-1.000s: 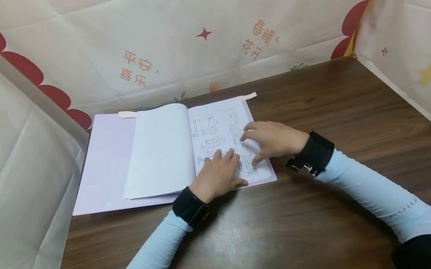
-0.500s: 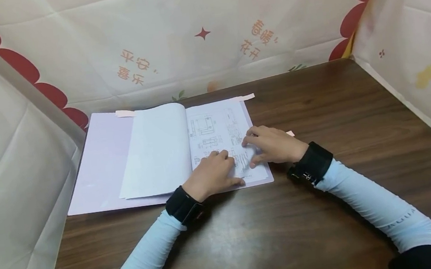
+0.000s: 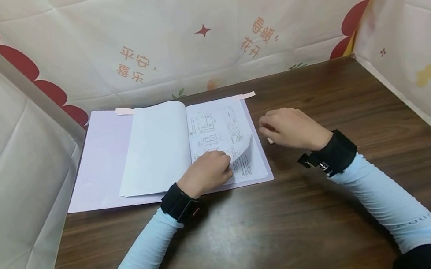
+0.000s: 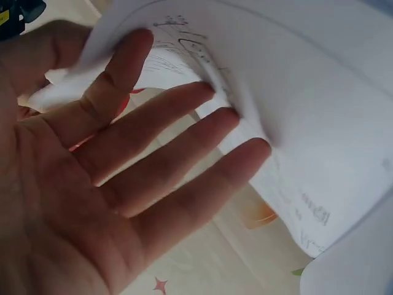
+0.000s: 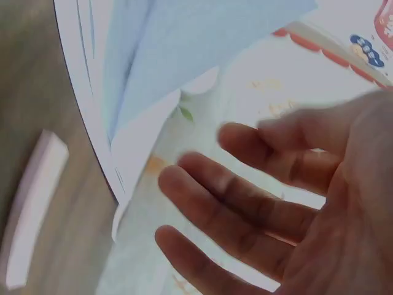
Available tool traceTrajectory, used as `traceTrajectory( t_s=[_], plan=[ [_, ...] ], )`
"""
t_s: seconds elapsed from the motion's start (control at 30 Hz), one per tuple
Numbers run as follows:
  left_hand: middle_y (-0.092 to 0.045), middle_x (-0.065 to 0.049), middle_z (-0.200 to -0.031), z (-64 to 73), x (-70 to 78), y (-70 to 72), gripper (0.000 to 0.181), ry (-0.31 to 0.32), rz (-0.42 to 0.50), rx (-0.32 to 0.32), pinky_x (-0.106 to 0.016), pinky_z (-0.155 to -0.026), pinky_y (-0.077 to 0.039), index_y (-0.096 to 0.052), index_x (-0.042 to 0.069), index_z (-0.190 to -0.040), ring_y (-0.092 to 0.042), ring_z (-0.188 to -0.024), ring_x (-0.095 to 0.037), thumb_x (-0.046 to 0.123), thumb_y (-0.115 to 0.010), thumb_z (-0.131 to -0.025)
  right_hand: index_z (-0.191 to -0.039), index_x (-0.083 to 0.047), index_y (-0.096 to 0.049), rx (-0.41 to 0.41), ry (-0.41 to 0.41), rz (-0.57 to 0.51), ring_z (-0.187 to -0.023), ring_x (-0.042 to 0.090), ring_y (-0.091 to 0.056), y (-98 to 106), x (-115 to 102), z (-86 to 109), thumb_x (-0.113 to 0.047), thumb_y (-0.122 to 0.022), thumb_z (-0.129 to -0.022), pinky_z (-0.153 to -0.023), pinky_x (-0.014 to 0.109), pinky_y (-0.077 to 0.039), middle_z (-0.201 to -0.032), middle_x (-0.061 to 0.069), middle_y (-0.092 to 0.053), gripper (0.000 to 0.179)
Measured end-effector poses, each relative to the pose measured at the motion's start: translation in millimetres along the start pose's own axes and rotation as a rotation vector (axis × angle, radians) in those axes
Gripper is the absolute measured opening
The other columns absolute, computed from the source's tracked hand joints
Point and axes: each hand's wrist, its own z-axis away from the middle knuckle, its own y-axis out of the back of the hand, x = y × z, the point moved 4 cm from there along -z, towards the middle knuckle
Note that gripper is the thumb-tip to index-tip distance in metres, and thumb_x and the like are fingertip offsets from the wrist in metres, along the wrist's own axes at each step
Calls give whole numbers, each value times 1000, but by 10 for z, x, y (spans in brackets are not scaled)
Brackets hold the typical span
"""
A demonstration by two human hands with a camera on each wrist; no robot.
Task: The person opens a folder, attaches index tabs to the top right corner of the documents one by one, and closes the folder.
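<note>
A lavender folder (image 3: 102, 156) lies open on the brown table, holding a stack of printed sheets. A blank white page (image 3: 162, 154) is turned to its left side. On the right, a sheet with technical line drawings (image 3: 217, 116) has its lower right corner lifted and curved. My left hand (image 3: 205, 171) pinches that sheet between thumb and index finger, as the left wrist view shows; the other fingers (image 4: 190, 190) stretch out behind the paper. My right hand (image 3: 292, 128) hovers right of the folder, fingers loosely bent, nothing held. Below its fingertips lies a small pale pink strip (image 3: 270, 140).
Two pale pink tape strips stick at the folder's top edge, one left (image 3: 125, 111) and one right (image 3: 246, 96). A patterned cloth (image 3: 200, 3) screens the table's (image 3: 228, 244) back and both sides.
My left hand has drawn its fingers in and pulled the sheet's corner up towards the left. My right hand has left the page, moving right; the small pink strip now shows under its fingertips.
</note>
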Motion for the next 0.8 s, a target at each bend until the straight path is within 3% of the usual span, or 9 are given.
traceTrajectory(
  t_s=[0.1, 0.2, 0.3, 0.4, 0.47, 0.6, 0.7, 0.8],
  plan=[
    [-63, -3, -78, 13, 14, 72, 14, 29, -29, 39, -25, -58, -42, -74, 4, -99, -54, -65, -16, 12, -63, -96, -105, -9, -79, -58, 28, 5, -78, 18, -61, -35, -36, 6, -19, -75, -93, -70, 34, -53, -98, 6, -71, 15],
    [-62, -4, -78, 38, 28, 120, 14, 54, -64, 73, -26, -58, -43, -74, 3, -99, -54, -66, -17, 13, -64, -96, -121, -9, -76, -152, 53, -16, -102, 25, -66, -204, -94, -29, -27, -86, -86, -88, 44, -58, -124, 12, -70, 41],
    [-65, -7, -79, 82, 49, 168, 16, 63, -120, 135, -29, -63, -45, -75, 3, -97, -55, -72, -21, 15, -65, -95, -133, -11, -70, -203, 41, -26, -118, 31, -62, -369, -124, -53, -36, -95, -72, -99, 50, -56, -142, 16, -62, 69],
    [-70, -9, -82, 171, 32, 222, 18, 83, -184, 226, -33, -70, -50, -76, 2, -96, -59, -82, -26, 18, -67, -94, -132, -13, -71, -211, 30, -24, -115, 31, -60, -473, -129, -71, -39, -98, -65, -92, 47, -57, -142, 17, -61, 77],
    [-71, -10, -84, 263, -7, 264, 20, 106, -221, 302, -35, -72, -51, -77, 2, -96, -59, -86, -28, 19, -67, -95, -129, -14, -73, -208, 31, -34, -112, 29, -58, -498, -131, -74, -38, -99, -64, -90, 45, -56, -139, 15, -62, 74],
    [-70, -11, -79, 528, -152, 328, 20, 180, -230, 472, -38, -71, -51, -74, 2, -80, -61, -89, -33, 16, -68, -94, -127, -14, -74, -208, 44, -42, -116, 30, -57, -511, -132, -71, -36, -98, -66, -96, 46, -55, -137, 15, -62, 69],
    [-68, -14, -73, 767, -291, 373, 25, 284, -227, 585, -40, -67, -49, -69, 2, -69, -61, -85, -36, 13, -69, -92, -128, -14, -74, -207, 41, -41, -119, 31, -55, -518, -131, -67, -35, -98, -66, -100, 47, -54, -138, 15, -61, 69],
    [-61, -14, -63, 994, -433, 389, 29, 410, -245, 640, -36, -55, -41, -67, -2, -66, -55, -70, -34, 13, -68, -91, -128, -13, -74, -213, 31, -42, -120, 31, -54, -526, -128, -55, -33, -98, -67, -100, 47, -53, -139, 15, -61, 69]
  ],
)
